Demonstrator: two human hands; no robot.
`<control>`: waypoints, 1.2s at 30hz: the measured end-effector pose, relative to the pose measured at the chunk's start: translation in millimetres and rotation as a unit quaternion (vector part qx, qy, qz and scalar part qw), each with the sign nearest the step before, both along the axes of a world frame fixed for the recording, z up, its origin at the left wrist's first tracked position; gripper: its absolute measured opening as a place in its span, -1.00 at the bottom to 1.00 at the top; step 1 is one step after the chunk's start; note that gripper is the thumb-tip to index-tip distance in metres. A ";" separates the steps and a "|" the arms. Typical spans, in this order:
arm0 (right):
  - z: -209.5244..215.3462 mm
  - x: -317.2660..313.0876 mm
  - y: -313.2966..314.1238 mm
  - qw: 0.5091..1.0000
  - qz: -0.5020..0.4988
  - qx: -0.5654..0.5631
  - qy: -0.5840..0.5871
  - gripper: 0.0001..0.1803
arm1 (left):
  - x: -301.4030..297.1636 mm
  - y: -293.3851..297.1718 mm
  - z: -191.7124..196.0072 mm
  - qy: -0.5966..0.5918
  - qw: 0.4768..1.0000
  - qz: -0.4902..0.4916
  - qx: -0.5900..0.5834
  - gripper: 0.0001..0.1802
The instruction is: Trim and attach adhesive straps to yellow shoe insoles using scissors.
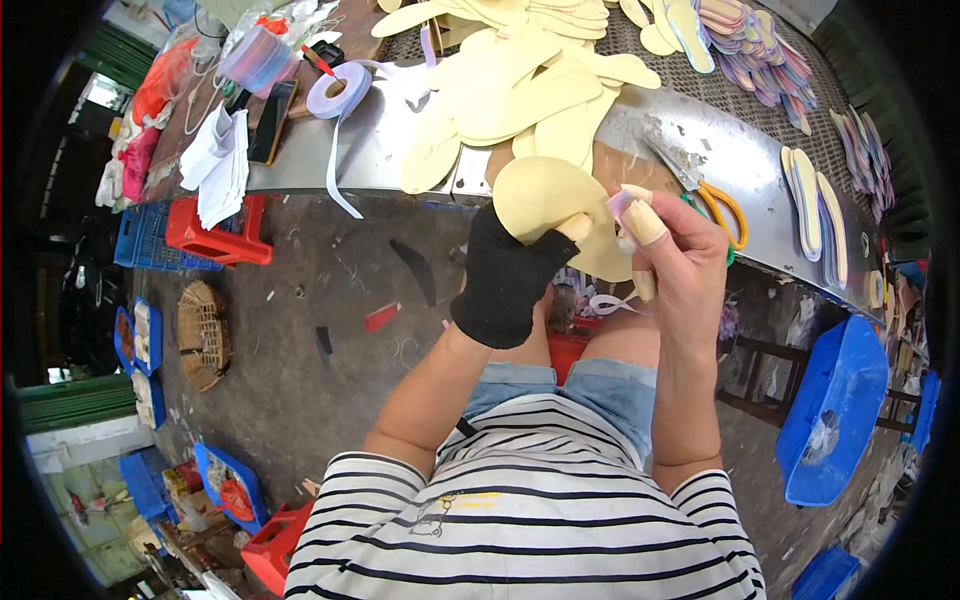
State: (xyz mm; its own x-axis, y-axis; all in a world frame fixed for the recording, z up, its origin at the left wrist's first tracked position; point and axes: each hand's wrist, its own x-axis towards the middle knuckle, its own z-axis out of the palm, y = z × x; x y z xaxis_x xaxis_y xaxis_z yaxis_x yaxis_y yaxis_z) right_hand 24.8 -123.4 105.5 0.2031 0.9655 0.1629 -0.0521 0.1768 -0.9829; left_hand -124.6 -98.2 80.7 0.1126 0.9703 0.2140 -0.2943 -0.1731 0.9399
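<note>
"What's in the hands?"

"The gloved left hand (503, 282) grips one yellow insole (543, 196) at the worktop's (300, 172) near edge; the right hand (686, 252) pinches one lilac strip (621, 201) beside its rim."

"What else?"

"One ribbon roll (352, 80) toward the left end, one pair of scissors (740, 215) by the near edge."

Bright light reaches us here, glaring off the shiny silver-grey metal tabletop (688, 135) between one and two o'clock; the dark grey, scrap-littered floor (285, 335) looks dimmer. Straight edges bow toward the black rim, murkiest around nine o'clock.
</note>
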 end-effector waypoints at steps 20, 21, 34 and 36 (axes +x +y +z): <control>10.8 -13.1 1.6 0.999 -0.031 -0.010 0.022 -0.84 | 4.5 0.6 -2.9 -0.001 0.999 -0.023 0.027 -0.64; 8.4 -13.9 2.7 0.999 -0.031 -0.009 0.022 -0.84 | 4.2 1.6 -2.7 -0.001 0.999 -0.023 0.028 -0.64; -4.9 2.3 19.8 0.987 0.060 0.119 -0.094 -0.93 | 6.7 31.3 11.9 0.007 0.992 -0.126 -0.023 -0.71; -6.1 -8.8 23.5 0.994 0.046 0.095 -0.027 -0.95 | 10.2 43.6 10.1 -0.074 0.979 -0.188 -0.009 -0.74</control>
State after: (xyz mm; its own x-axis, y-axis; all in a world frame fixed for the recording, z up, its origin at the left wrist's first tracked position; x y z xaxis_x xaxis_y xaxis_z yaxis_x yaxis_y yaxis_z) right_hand 16.0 -99.9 99.4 0.1023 0.9303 0.3523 -0.0249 0.3565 -0.9340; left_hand -114.5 -54.6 90.8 0.4311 0.8701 0.2390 -0.4676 -0.0111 0.8839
